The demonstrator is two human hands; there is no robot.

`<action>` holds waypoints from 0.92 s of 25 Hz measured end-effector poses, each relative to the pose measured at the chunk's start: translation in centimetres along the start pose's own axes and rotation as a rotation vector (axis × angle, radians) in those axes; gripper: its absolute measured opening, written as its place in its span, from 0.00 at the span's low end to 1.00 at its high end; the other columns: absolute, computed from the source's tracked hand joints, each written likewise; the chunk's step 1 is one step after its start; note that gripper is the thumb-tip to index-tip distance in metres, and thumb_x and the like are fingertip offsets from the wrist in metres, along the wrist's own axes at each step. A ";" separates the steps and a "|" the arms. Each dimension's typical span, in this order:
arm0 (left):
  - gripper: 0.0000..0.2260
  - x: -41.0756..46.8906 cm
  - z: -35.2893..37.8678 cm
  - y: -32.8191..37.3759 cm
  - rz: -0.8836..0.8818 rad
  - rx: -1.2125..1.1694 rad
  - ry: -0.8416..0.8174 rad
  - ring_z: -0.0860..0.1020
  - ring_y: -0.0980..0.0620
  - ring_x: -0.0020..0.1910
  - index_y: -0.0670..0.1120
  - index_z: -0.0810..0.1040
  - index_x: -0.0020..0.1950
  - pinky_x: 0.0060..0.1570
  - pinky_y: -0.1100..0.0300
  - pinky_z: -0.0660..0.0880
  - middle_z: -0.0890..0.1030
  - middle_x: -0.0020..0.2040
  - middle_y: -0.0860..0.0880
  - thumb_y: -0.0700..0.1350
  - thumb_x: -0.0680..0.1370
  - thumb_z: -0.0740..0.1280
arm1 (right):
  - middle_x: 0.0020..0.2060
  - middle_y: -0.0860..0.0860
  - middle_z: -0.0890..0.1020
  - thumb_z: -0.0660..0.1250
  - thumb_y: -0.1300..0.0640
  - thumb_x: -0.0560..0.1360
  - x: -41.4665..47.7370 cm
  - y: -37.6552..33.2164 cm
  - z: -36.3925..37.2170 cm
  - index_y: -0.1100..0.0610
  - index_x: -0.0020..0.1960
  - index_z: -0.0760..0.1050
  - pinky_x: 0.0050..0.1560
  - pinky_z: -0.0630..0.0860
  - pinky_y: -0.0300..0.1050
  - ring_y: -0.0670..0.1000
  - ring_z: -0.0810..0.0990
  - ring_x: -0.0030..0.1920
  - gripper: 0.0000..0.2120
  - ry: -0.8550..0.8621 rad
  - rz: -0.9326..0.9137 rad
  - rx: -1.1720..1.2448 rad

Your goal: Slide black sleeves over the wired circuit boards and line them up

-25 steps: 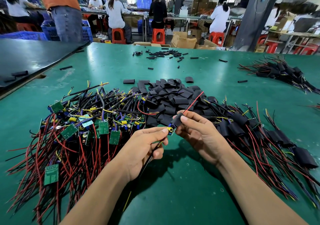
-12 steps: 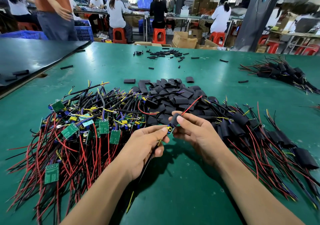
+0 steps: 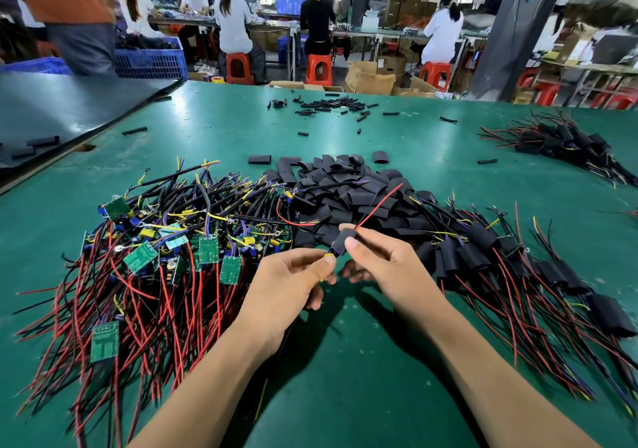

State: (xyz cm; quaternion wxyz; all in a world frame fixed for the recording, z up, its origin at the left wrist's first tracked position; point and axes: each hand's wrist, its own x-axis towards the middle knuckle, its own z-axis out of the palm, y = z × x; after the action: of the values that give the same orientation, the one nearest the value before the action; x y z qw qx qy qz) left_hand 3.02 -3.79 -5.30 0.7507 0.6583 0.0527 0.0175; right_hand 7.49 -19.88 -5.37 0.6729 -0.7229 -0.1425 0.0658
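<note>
Above the middle of the green bench (image 3: pixel 345 361), both hands meet on one board. The left hand (image 3: pixel 286 288) pinches the exposed end of the board (image 3: pixel 330 256), with its yellow part, between thumb and forefinger; its other fingers curl loosely. The right hand (image 3: pixel 390 268) has its fingers (image 3: pixel 355 243) closed on the black sleeve (image 3: pixel 341 238), which covers most of the board. A red wire (image 3: pixel 378 206) sticks out of the sleeve's far end, pointing up and away. To the left lies a heap of bare boards (image 3: pixel 145 257) with red and black leads. Behind the hands is a pile of loose sleeves (image 3: pixel 345 195), and to the right sleeved boards (image 3: pixel 483 247) lie side by side. Print on a carton (image 3: pixel 369 76) beyond the bench is too small to read.
</note>
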 end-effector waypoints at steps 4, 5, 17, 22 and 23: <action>0.03 0.0 0.0 -0.1 0.006 0.011 -0.003 0.68 0.53 0.24 0.45 0.84 0.46 0.26 0.65 0.68 0.82 0.34 0.47 0.41 0.78 0.71 | 0.45 0.59 0.85 0.65 0.56 0.82 -0.1 -0.1 0.0 0.51 0.63 0.79 0.48 0.79 0.46 0.48 0.83 0.40 0.11 0.006 -0.030 -0.067; 0.03 0.0 0.0 -0.1 0.002 0.012 0.002 0.68 0.53 0.23 0.45 0.84 0.47 0.26 0.65 0.68 0.82 0.33 0.47 0.41 0.78 0.70 | 0.45 0.59 0.85 0.65 0.56 0.82 -0.1 -0.1 0.0 0.52 0.63 0.80 0.48 0.79 0.48 0.49 0.83 0.40 0.11 0.002 -0.030 -0.084; 0.04 0.2 0.3 0.3 -0.155 -0.128 -0.082 0.71 0.52 0.24 0.41 0.80 0.48 0.27 0.64 0.70 0.81 0.35 0.44 0.41 0.79 0.68 | 0.34 0.46 0.84 0.73 0.52 0.77 0.2 0.3 -0.9 0.45 0.47 0.84 0.38 0.76 0.39 0.46 0.80 0.33 0.03 0.151 -0.069 -0.099; 0.08 0.2 0.1 0.3 -0.159 -0.137 -0.153 0.73 0.50 0.25 0.36 0.78 0.53 0.28 0.62 0.70 0.82 0.37 0.42 0.41 0.80 0.66 | 0.29 0.49 0.79 0.74 0.52 0.75 0.3 0.3 -1.1 0.51 0.43 0.83 0.33 0.71 0.37 0.47 0.74 0.29 0.03 0.138 -0.032 -0.053; 0.08 0.2 0.1 0.3 -0.161 -0.143 -0.150 0.72 0.50 0.24 0.35 0.78 0.53 0.27 0.62 0.70 0.82 0.37 0.41 0.40 0.81 0.65 | 0.27 0.49 0.76 0.75 0.52 0.74 0.4 0.2 -1.1 0.50 0.41 0.83 0.32 0.69 0.37 0.47 0.72 0.28 0.04 0.124 0.006 -0.002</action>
State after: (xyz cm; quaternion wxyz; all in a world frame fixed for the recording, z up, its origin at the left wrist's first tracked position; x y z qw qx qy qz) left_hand 3.29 -3.82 -5.03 0.7967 0.5960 0.0479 -0.0883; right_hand 8.17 -20.86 -5.47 0.6796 -0.7266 -0.0985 0.0227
